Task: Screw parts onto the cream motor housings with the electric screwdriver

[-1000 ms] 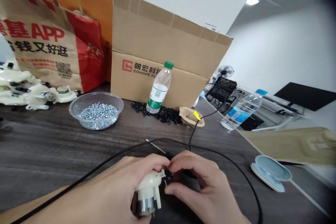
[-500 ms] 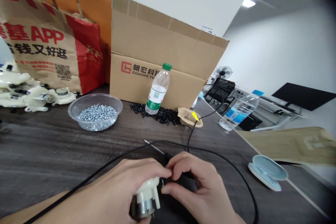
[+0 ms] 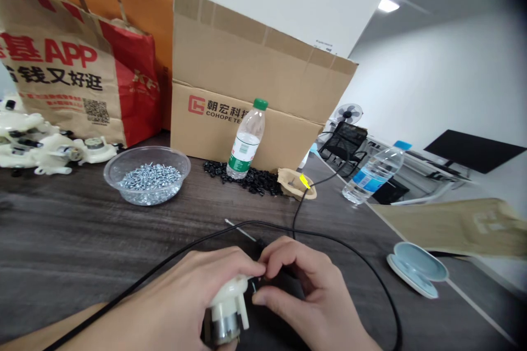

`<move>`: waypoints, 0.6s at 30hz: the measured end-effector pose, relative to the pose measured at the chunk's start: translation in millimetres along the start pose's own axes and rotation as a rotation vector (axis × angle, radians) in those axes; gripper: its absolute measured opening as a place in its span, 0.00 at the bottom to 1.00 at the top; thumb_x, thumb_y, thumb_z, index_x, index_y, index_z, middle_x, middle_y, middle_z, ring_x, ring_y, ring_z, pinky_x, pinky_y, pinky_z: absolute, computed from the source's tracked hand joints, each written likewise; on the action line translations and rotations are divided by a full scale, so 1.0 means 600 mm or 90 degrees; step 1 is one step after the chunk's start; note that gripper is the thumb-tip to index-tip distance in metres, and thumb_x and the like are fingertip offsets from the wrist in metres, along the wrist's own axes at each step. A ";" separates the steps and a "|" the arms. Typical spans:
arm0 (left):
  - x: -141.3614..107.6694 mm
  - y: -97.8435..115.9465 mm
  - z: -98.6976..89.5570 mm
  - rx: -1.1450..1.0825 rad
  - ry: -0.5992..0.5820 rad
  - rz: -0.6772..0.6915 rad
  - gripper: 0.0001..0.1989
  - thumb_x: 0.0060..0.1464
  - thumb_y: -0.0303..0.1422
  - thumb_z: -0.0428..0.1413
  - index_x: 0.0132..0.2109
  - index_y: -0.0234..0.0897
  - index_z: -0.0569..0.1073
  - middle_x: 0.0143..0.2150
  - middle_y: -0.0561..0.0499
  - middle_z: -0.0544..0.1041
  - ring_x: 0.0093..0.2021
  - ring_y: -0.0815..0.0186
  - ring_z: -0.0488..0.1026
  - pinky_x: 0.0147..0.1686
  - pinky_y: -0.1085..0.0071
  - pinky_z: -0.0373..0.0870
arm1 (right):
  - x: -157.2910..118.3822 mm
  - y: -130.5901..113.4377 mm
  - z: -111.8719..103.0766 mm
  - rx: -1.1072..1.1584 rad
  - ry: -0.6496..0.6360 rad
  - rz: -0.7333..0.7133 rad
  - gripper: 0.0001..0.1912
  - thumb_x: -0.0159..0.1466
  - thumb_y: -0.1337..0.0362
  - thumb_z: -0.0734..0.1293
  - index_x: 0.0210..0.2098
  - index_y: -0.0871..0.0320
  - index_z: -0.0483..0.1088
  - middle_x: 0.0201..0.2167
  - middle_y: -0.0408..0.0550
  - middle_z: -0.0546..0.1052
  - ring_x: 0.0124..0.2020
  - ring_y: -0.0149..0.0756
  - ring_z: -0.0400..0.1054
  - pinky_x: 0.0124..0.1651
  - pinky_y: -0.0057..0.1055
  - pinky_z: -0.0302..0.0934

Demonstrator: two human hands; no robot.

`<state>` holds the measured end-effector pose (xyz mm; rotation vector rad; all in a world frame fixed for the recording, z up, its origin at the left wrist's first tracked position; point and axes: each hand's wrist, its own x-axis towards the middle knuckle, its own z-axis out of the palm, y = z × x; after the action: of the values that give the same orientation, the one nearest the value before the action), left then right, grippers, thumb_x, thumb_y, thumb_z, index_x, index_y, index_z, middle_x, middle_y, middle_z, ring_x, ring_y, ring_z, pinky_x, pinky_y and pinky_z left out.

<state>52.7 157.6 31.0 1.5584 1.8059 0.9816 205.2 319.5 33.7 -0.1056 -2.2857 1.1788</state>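
Observation:
My left hand [image 3: 214, 279] is closed around a white plastic part with a silver motor [image 3: 226, 315] set in its lower end. My right hand [image 3: 313, 296] is curled, its thumb and index finger brought close together beside that part. A small screw [image 3: 254, 287] shows at my right thumb tip, with a little dark piece just above it, partly hidden by the fingers. The two index fingertips meet over the part. Behind my right hand lies a screwdriver [image 3: 241, 230], its dark handle mostly covered.
A clear bowl [image 3: 110, 171] of screws stands left, near several white motor assemblies [image 3: 53, 153]. Small black pieces [image 3: 263, 182] lie around a green-capped bottle [image 3: 247, 142]. A black cable [image 3: 189, 242] crosses my left forearm. An open light-blue case [image 3: 418, 269] and another bottle [image 3: 374, 173] are right.
The whole view has shifted slightly to the left. Both hands keep nearly the same pose, with the screw still at my right thumb tip.

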 end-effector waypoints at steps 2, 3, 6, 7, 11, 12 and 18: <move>-0.003 0.003 0.002 -0.003 -0.002 -0.031 0.35 0.41 0.21 0.59 0.58 0.51 0.73 0.54 0.57 0.79 0.54 0.57 0.75 0.55 0.65 0.71 | -0.001 -0.001 0.001 0.011 -0.006 0.052 0.11 0.57 0.70 0.80 0.33 0.57 0.75 0.32 0.40 0.78 0.32 0.28 0.73 0.36 0.18 0.67; -0.004 0.005 0.002 -0.002 0.000 -0.049 0.34 0.41 0.21 0.58 0.57 0.51 0.72 0.52 0.57 0.80 0.52 0.58 0.75 0.53 0.65 0.71 | 0.000 -0.001 0.001 0.002 -0.016 0.059 0.11 0.57 0.71 0.80 0.34 0.57 0.76 0.31 0.40 0.78 0.31 0.28 0.72 0.35 0.18 0.66; -0.003 0.012 -0.002 -0.011 0.016 -0.060 0.34 0.42 0.22 0.59 0.57 0.51 0.69 0.51 0.57 0.78 0.49 0.59 0.75 0.50 0.65 0.71 | 0.003 -0.004 0.000 -0.045 -0.056 0.017 0.10 0.58 0.71 0.80 0.38 0.56 0.79 0.31 0.40 0.78 0.31 0.28 0.72 0.36 0.18 0.66; -0.002 0.014 -0.005 -0.022 0.019 -0.052 0.35 0.41 0.22 0.59 0.57 0.51 0.68 0.52 0.57 0.77 0.49 0.59 0.74 0.50 0.66 0.70 | 0.004 -0.005 0.000 -0.056 -0.063 -0.004 0.10 0.59 0.71 0.79 0.39 0.56 0.80 0.32 0.41 0.79 0.31 0.28 0.73 0.36 0.19 0.66; 0.001 0.016 -0.017 -0.054 -0.010 -0.064 0.32 0.40 0.20 0.58 0.54 0.46 0.66 0.50 0.55 0.75 0.47 0.63 0.74 0.42 0.72 0.70 | 0.004 -0.006 -0.002 -0.063 -0.046 -0.059 0.10 0.62 0.70 0.78 0.43 0.55 0.80 0.36 0.42 0.82 0.33 0.29 0.76 0.39 0.19 0.69; 0.001 0.016 -0.019 -0.052 -0.013 -0.075 0.30 0.40 0.20 0.57 0.52 0.45 0.66 0.49 0.55 0.75 0.46 0.63 0.73 0.39 0.73 0.70 | 0.003 -0.006 -0.002 -0.059 -0.040 -0.072 0.10 0.62 0.70 0.78 0.43 0.55 0.79 0.36 0.42 0.82 0.34 0.29 0.77 0.39 0.19 0.69; 0.001 0.016 -0.022 -0.087 0.003 -0.058 0.21 0.41 0.22 0.58 0.44 0.44 0.68 0.40 0.58 0.75 0.40 0.65 0.72 0.37 0.74 0.69 | 0.001 -0.007 -0.002 -0.080 -0.004 -0.081 0.10 0.61 0.71 0.78 0.41 0.55 0.79 0.35 0.42 0.82 0.33 0.29 0.77 0.38 0.18 0.69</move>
<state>48.0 156.4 46.6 1.3799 1.7579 1.0439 206.2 317.7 37.8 -0.0031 -2.3338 0.9720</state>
